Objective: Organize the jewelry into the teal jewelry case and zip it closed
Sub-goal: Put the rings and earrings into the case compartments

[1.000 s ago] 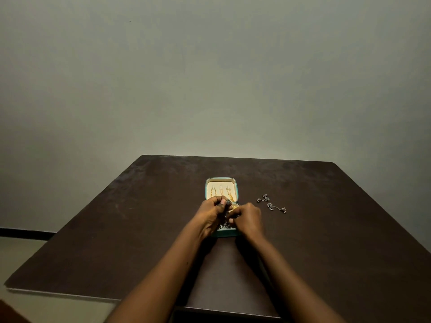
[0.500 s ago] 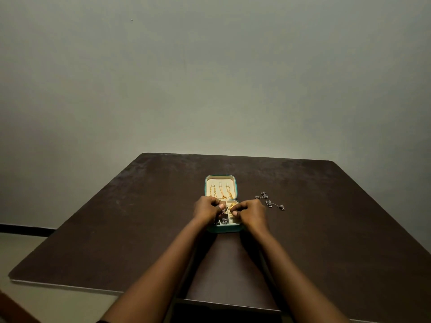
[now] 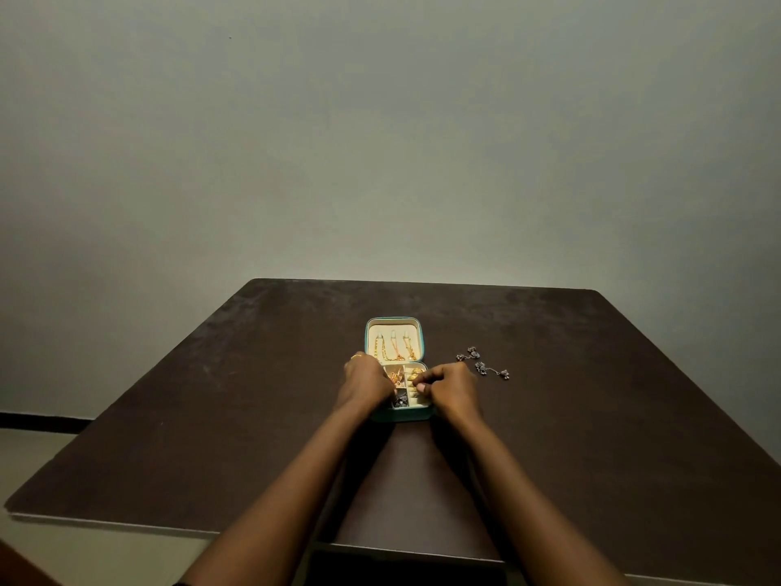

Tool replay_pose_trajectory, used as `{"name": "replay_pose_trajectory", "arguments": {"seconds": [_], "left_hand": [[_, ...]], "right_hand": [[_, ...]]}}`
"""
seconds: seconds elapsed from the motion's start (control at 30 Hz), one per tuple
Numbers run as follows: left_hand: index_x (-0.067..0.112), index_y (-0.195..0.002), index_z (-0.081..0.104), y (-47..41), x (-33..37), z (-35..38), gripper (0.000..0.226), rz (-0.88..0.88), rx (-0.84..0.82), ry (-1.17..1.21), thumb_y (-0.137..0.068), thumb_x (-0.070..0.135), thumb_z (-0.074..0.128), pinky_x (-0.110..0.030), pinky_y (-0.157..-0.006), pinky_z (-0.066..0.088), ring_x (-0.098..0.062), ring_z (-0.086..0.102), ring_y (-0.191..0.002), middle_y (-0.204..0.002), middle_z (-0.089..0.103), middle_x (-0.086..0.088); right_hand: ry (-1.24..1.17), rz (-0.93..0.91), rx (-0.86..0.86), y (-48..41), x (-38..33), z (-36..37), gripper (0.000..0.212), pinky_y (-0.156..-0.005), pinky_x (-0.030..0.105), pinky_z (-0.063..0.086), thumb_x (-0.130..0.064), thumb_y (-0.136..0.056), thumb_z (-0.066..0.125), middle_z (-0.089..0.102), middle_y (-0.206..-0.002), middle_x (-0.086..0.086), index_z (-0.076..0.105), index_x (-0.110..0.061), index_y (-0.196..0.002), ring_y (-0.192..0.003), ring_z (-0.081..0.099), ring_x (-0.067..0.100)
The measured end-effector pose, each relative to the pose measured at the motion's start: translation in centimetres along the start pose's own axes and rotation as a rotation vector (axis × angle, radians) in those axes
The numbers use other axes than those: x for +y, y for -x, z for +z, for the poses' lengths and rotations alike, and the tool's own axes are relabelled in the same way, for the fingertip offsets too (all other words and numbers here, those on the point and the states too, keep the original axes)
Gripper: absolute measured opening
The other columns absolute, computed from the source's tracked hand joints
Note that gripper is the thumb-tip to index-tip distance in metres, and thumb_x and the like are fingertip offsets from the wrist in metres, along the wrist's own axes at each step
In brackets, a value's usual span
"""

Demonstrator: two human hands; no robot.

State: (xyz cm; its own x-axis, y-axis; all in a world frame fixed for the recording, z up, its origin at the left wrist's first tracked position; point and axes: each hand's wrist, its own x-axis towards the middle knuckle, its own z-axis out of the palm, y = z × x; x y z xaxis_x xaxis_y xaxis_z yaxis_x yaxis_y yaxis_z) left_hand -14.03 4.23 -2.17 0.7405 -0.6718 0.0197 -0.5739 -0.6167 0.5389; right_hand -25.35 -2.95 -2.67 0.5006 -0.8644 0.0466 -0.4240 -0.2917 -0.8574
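While teal case (image 3: 394,327) sits open, part-filled, silver earrings (image 3: 481,362) lie on counter (image 3: 591,416); left hand (image 3: 367,384), right hand (image 3: 452,389) curled over it, hold unclear.

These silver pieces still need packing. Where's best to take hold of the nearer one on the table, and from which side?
Probably pinch the nearer silver piece at its bulkier left-end cluster, from above, with the right hand, which is closest. It lies flat on the table, so its thin middle link looks harder to catch.
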Motion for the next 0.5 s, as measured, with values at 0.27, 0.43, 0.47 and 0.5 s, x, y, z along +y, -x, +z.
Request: {"name": "replay_pose_trajectory", "arguments": {"seconds": [0.27,0.43,0.47,0.5], "left_hand": [[0.012,-0.09,0.077,0.22,-0.15,-0.61,0.017,0.016,-0.103,0.037,-0.073,0.015,0.077,-0.03,-0.074,0.056,-0.019,0.066,-0.086,-0.096,0.07,-0.01],[0.014,-0.082,0.076,0.3,-0.17,-0.69,0.012,0.019,-0.088,0.096,-0.071,0.009,0.078,-0.031,-0.076,0.057,-0.017,0.066,-0.083,-0.092,0.071,-0.009],[0.013,-0.08,0.075,0.36,-0.12,-0.7,0.011,0.019,-0.076,0.099,-0.071,0.009,0.078,-0.03,-0.075,0.056,-0.016,0.065,-0.085,-0.092,0.071,-0.008],[0.013,-0.078,0.073,0.42,-0.06,-0.71,0.009,0.016,-0.067,0.097,-0.071,0.01,0.078,-0.03,-0.074,0.055,-0.016,0.065,-0.086,-0.093,0.07,-0.008]], "right_hand": [[0.056,0.009,0.005,-0.03,-0.12,0.13,0.014,-0.073,0.02,0.043,-0.003,-0.079,0.067,0.073,-0.095,0.011,0.076,-0.008,-0.089,-0.091,0.064,0.017],[0.085,-0.005,0.006,0.02,-0.1,0.13,0.015,-0.07,0.016,0.038,-0.003,-0.08,0.066,0.073,-0.097,0.011,0.076,-0.007,-0.091,-0.083,0.06,0.011],[0.094,-0.01,0.006,0.02,-0.1,0.09,0.015,-0.07,0.016,0.038,-0.003,-0.08,0.066,0.073,-0.096,0.011,0.076,-0.008,-0.091,-0.084,0.061,0.012],[0.101,-0.015,0.004,-0.02,-0.09,0.06,0.016,-0.07,0.015,0.038,-0.003,-0.08,0.066,0.073,-0.096,0.011,0.076,-0.008,-0.091,-0.086,0.063,0.014]]}}
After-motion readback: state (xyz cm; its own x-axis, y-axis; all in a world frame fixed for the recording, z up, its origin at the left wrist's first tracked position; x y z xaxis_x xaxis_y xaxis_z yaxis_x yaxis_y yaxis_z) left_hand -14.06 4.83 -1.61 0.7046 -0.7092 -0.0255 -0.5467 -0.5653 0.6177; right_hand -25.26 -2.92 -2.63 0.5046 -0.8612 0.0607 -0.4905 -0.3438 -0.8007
